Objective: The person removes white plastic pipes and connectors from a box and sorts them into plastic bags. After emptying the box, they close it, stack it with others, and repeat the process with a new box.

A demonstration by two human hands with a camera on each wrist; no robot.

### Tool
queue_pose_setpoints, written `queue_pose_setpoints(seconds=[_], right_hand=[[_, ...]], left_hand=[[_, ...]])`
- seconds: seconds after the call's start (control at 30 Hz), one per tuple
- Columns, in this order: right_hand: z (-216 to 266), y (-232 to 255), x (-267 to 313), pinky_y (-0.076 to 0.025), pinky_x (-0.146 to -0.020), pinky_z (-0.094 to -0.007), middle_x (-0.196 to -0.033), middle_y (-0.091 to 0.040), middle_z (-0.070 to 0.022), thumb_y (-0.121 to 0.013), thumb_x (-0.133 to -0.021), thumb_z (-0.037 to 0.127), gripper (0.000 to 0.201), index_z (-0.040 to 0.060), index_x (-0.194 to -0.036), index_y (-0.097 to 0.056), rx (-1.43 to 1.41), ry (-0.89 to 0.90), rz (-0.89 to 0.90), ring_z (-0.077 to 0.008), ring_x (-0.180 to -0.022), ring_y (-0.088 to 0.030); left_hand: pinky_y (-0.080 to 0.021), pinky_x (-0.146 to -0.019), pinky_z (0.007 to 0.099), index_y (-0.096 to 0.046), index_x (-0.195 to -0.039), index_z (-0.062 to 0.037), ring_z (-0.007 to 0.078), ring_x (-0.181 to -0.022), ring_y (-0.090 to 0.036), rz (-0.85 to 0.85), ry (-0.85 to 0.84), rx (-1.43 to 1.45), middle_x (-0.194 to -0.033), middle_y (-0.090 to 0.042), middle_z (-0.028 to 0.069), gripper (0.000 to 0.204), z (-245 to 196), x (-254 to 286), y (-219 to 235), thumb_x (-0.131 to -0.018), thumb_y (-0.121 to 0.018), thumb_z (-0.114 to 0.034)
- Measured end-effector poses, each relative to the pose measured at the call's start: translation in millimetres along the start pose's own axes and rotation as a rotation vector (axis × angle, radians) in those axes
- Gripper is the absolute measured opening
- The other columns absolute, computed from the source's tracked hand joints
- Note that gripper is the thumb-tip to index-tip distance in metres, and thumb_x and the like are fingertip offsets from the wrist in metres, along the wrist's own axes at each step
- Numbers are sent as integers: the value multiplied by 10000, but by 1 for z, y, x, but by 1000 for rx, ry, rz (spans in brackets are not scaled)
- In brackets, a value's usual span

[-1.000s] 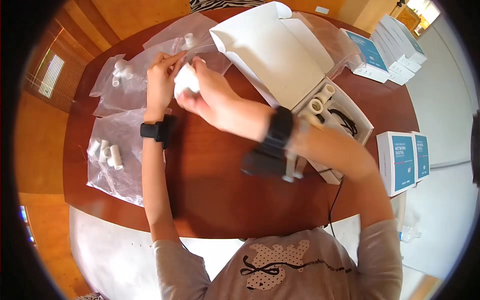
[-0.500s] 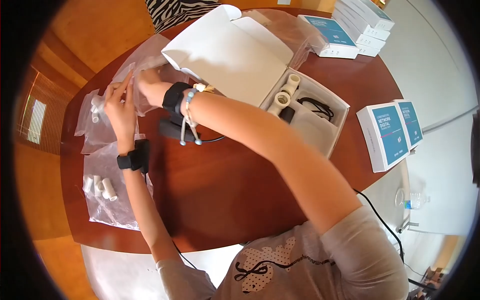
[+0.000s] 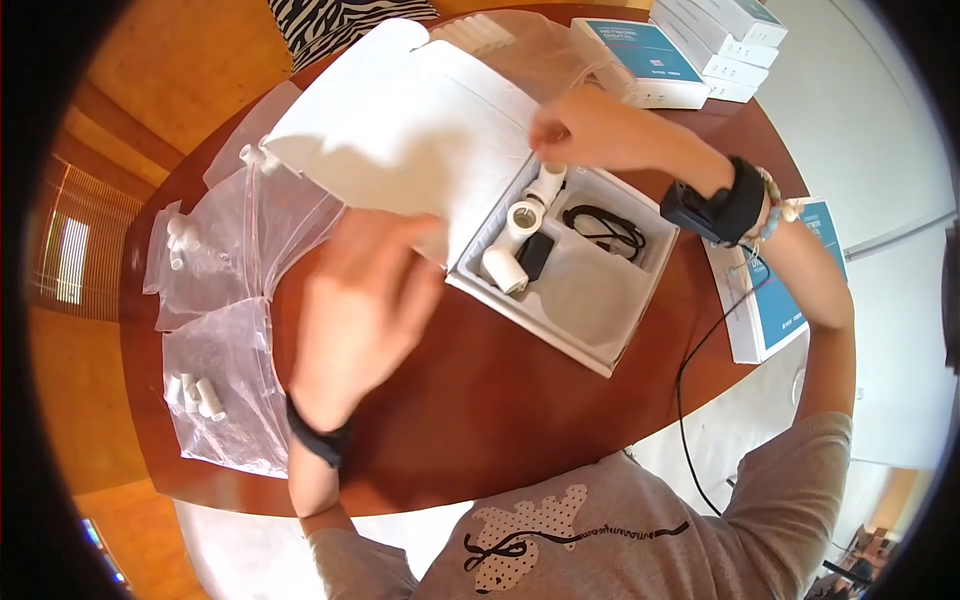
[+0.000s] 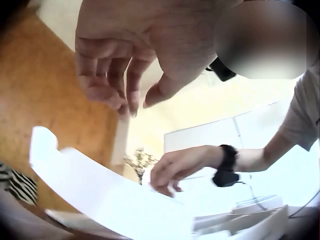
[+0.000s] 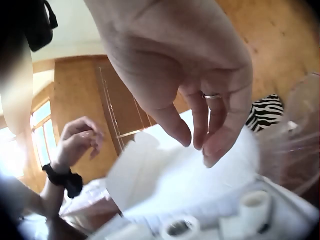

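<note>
My right hand [image 3: 600, 130] hovers over the hinge side of an open white box [image 3: 575, 345]. In the right wrist view its fingers hang loosely bent, with nothing between them. Beneath it, white pipe fittings [image 3: 524, 217] lie in the box's left compartment; one is an elbow [image 3: 503, 270]. A coiled black cable [image 3: 615, 232] sits in the compartment to the right. My left hand [image 3: 365, 310], blurred in the head view, is raised in front of the box's open lid [image 3: 370, 110]. Its fingers are relaxed and empty in the left wrist view [image 4: 145, 55].
Clear plastic bags [image 3: 215, 345] lie along the table's left, with white fittings [image 3: 198, 395] in or on them. Another fitting [image 3: 258, 158] is beside the lid's corner. Blue-and-white boxes [image 3: 645, 60] are stacked at the back right; more boxes [image 3: 785, 285] stand at the right edge.
My right hand held a white object a second ago, went over the bags, then swung right to the box, now empty. My left hand has moved right, away from the bags. The head view has shifted.
</note>
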State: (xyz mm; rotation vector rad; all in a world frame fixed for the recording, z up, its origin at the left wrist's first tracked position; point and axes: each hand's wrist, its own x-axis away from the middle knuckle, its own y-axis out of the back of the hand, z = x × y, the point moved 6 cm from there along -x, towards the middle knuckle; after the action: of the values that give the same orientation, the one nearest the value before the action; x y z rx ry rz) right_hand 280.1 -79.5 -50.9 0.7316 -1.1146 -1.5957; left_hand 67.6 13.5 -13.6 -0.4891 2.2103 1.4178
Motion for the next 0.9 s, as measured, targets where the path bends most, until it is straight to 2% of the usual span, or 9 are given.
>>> queue_pose_setpoints(seconds=[0.07, 0.17, 0.2, 0.33, 0.47, 0.63, 0.77, 0.83, 0.9], right_hand=[[-11, -18, 17, -453, -762, -366, -873, -587, -132, -636, -802, 175, 200, 13, -918, -623, 105, -166, 182, -278, -889, -569], [-10, -29, 35, -452, -769, -387, -938, -523, -126, -683, -765, 169, 198, 19, -870, -607, 74, 155, -151, -296, -954, -524], [-14, -36, 35, -447, -801, -395, -991, -472, -113, -713, -732, 184, 234, 17, -843, -592, 103, 79, -124, -282, -1011, -493], [-18, -33, 33, -435, -835, -380, -990, -480, -111, -678, -759, 138, 164, 19, -845, -604, 22, 94, -163, -285, -1009, -495], [-25, -30, 35, -431, -833, -366, -1012, -491, -115, -671, -767, 134, 147, 23, -845, -616, -74, 110, -178, -279, -1012, -499], [-17, -24, 43, -430, -834, -362, -1029, -496, -109, -662, -780, 141, 140, 25, -846, -620, -86, 30, -196, -287, -1005, -505], [0, -16, 45, -456, -831, -404, -1068, -508, -118, -606, -804, 72, 87, 33, -880, -587, -13, 112, -405, -311, -1017, -511], [4, -12, 43, -470, -799, -377, -1123, -510, -132, -579, -822, 37, 99, 33, -917, -555, 8, 124, -579, -305, -979, -530], [11, -5, 45, -488, -739, -329, -1114, -523, -144, -541, -833, 9, 131, 24, -963, -533, -121, 140, -560, -252, -897, -557]], left_hand=[[-423, -683, 331, -603, -946, -34, 253, -822, -540, 115, -77, -62, -856, -555, 88, 221, -11, -9, -35, -748, -683, -91], [-390, -718, 342, -606, -952, -64, 235, -871, -509, 188, -91, -223, -898, -526, 64, 265, -16, -21, -64, -724, -717, -140], [-384, -733, 353, -616, -964, -79, 235, -890, -505, 230, -74, -213, -922, -525, 56, 273, -16, -24, -71, -725, -724, -154], [-369, -759, 347, -620, -980, -116, 219, -936, -487, 317, -68, -361, -955, -509, 33, 316, -10, -26, -97, -701, -746, -199], [-372, -738, 345, -612, -973, -91, 221, -910, -501, 325, -78, -397, -926, -525, 43, 374, -9, -27, -97, -663, -769, -230], [-392, -717, 348, -588, -1008, 1, 220, -790, -535, 379, 94, -383, -789, -557, 62, 520, -22, -4, -84, -634, -773, -308], [-384, -753, 343, -592, -1044, -4, 199, -779, -537, 349, 150, -480, -767, -569, 47, 508, -24, 8, -92, -678, -734, -328], [-369, -771, 341, -612, -978, -9, 203, -813, -531, 329, 165, -448, -790, -577, 57, 445, -23, 11, -93, -683, -723, -323], [-336, -788, 342, -593, -997, -3, 207, -831, -512, 280, 198, -436, -743, -571, 38, 467, -21, 17, -91, -679, -724, -320]])
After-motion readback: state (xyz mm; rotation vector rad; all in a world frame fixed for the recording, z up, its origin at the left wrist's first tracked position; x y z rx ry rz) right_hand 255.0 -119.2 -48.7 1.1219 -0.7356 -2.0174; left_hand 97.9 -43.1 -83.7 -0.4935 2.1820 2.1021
